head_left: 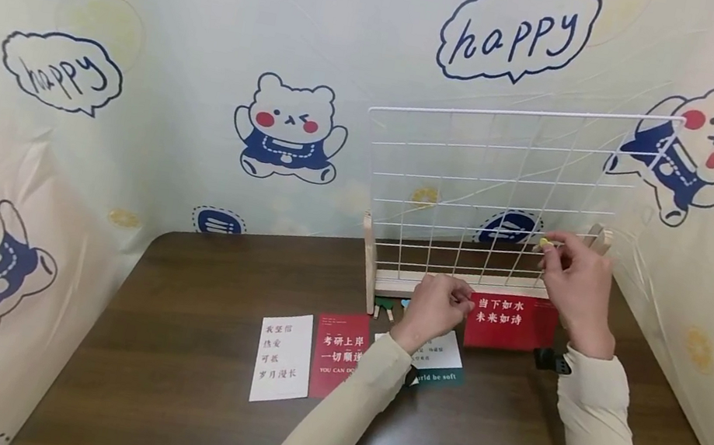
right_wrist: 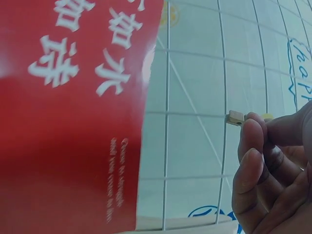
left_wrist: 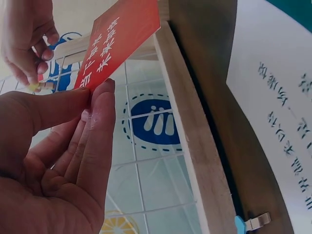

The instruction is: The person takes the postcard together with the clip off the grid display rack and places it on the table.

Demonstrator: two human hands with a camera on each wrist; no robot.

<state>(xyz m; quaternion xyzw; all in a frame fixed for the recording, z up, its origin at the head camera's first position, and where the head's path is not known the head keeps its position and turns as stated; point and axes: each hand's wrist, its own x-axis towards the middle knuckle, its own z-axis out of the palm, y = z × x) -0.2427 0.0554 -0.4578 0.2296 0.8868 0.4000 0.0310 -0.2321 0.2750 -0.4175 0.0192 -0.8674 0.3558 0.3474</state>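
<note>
My left hand (head_left: pixel 436 308) pinches a red card (head_left: pixel 510 323) with white writing by its left edge, thumb against fingertips. The card is held up in front of the lower part of a white wire grid (head_left: pixel 468 194). In the right wrist view the card's face fills the left side. My right hand (head_left: pixel 577 279) is higher and to the right, at the grid. Between its thumb and fingers it pinches a small wooden clothespin (right_wrist: pixel 235 117) with a yellow decoration (head_left: pixel 544 243). The clothespin's tip overlaps a grid wire in the right wrist view.
The grid stands in a wooden base (head_left: pixel 389 283) on a brown table (head_left: pixel 214 269). In front lie a white card (head_left: pixel 283 358), another red card (head_left: pixel 335 353) and a white-and-teal card (head_left: pixel 445 375), partly behind my left arm. Small clothespins (head_left: pixel 385 307) lie by the base, one with a blue decoration (left_wrist: pixel 240 224).
</note>
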